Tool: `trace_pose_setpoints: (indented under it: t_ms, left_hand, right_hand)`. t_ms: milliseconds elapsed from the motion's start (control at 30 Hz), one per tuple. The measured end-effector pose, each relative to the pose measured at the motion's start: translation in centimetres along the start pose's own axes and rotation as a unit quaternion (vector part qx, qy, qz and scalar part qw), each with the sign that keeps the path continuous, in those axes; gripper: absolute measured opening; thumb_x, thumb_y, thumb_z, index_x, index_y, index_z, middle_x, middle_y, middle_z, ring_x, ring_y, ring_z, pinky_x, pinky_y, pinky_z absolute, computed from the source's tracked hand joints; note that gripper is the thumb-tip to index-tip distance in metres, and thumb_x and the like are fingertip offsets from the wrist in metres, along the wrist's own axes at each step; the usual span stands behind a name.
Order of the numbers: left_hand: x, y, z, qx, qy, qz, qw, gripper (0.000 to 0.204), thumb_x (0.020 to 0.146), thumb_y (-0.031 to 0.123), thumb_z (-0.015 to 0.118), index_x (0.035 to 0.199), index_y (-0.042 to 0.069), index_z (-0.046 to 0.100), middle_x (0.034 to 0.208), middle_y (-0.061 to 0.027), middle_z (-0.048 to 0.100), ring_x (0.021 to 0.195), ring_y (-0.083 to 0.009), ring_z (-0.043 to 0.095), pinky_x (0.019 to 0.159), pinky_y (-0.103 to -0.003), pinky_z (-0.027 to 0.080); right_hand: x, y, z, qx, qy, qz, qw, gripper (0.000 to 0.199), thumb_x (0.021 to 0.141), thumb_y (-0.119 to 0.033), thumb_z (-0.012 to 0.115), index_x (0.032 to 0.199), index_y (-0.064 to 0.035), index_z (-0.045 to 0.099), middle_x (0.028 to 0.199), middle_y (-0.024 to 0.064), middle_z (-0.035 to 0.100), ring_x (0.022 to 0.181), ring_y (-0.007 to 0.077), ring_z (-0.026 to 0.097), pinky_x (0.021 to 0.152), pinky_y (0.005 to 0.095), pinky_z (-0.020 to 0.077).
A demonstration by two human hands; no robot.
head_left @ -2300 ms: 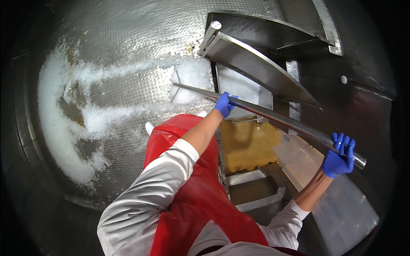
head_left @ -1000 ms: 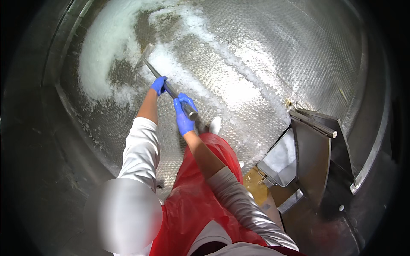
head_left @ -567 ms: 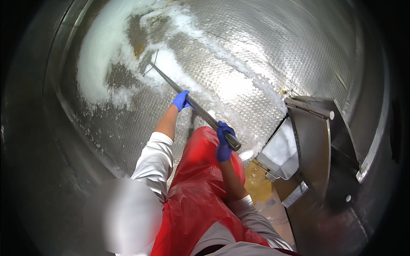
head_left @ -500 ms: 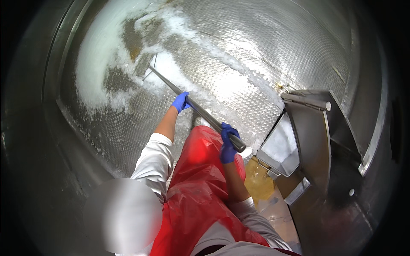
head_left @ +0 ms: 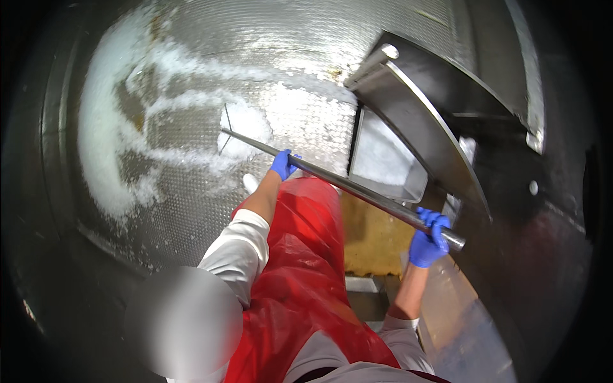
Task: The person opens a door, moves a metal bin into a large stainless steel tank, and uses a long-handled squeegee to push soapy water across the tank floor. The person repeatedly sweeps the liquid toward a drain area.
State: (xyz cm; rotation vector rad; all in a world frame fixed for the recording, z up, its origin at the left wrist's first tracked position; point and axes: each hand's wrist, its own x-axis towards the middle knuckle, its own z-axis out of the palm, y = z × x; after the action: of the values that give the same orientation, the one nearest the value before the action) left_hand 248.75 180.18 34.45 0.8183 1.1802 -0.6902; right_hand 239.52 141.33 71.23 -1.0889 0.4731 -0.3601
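Observation:
Both of my hands wear blue gloves and are wrapped round the metal pole of a long-handled scraper (head_left: 365,190). My left hand (head_left: 285,165) is closed on the pole toward its far part. My right hand (head_left: 429,239) grips it near the butt end, out to the right. The scraper's thin crosswise blade stands at the left edge of a heap of white, granular stuff (head_left: 248,133) on the dimpled metal floor (head_left: 204,204). To the right of the heap is a steel tub (head_left: 416,186), partly filled with similar white stuff.
A wide band of white stuff (head_left: 96,127) curves along the left, with streaks running right. Curved steel panels (head_left: 440,134) rise beside the tub. Below the tub lies a yellowish-brown surface (head_left: 370,239). My red apron (head_left: 297,255) and a white boot (head_left: 249,184) show between my arms.
The view has turned and shifted, bringing the tub closer to the middle. My right hand has swung out to the right, and the pole lies flatter. The heap is now nearer the tub.

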Motion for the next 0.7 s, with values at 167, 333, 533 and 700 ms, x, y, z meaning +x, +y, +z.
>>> trace_pose_setpoints:
  t_ms: [167, 333, 533, 700]
  left_hand:
    - [-4.6, -13.5, 16.0, -0.066, -0.042, -0.027, 0.997, 0.016, 0.099, 0.022, 0.051, 0.099, 0.006, 0.051, 0.084, -0.0100, 0.059, 0.080, -0.0251, 0.066, 0.070, -0.037, 0.059]
    - [-9.5, -21.9, 27.9, -0.161, -0.168, -0.138, 0.963, 0.017, 0.100, 0.021, 0.047, 0.097, 0.005, 0.052, 0.093, -0.0145, 0.063, 0.083, -0.0267, 0.064, 0.078, -0.039, 0.057]
    - [-17.4, -25.7, 32.6, -0.120, -0.212, -0.174, 0.954, 0.016, 0.099, 0.020, 0.050, 0.103, 0.005, 0.053, 0.096, -0.0118, 0.061, 0.089, -0.0272, 0.064, 0.082, -0.041, 0.056]
    - [-21.7, -25.0, 23.7, -0.046, -0.271, -0.130, 0.953, 0.017, 0.099, 0.021, 0.050, 0.107, 0.006, 0.053, 0.096, -0.0106, 0.062, 0.096, -0.0262, 0.065, 0.085, -0.039, 0.056]
  right_hand:
    - [1.1, -14.0, -8.9, 0.069, 0.005, -0.039, 0.997, 0.023, 0.080, -0.016, 0.059, 0.074, -0.0146, 0.037, 0.068, -0.0003, 0.031, 0.068, 0.0162, 0.033, 0.072, 0.0344, 0.0302]
    - [0.0, -25.4, -11.5, -0.027, -0.004, -0.142, 0.989, 0.022, 0.080, -0.017, 0.059, 0.075, -0.0145, 0.037, 0.071, 0.0002, 0.028, 0.068, 0.0159, 0.030, 0.065, 0.0324, 0.0258]
    - [-4.2, -32.7, -12.4, -0.120, -0.023, -0.246, 0.962, 0.022, 0.083, -0.019, 0.056, 0.074, -0.0147, 0.037, 0.070, 0.0001, 0.028, 0.067, 0.0156, 0.031, 0.063, 0.0316, 0.0263]
    - [-9.1, -31.9, -14.3, -0.077, 0.035, -0.216, 0.973, 0.023, 0.083, -0.018, 0.056, 0.071, -0.0154, 0.037, 0.066, -0.0016, 0.030, 0.065, 0.0140, 0.031, 0.061, 0.0310, 0.0261]
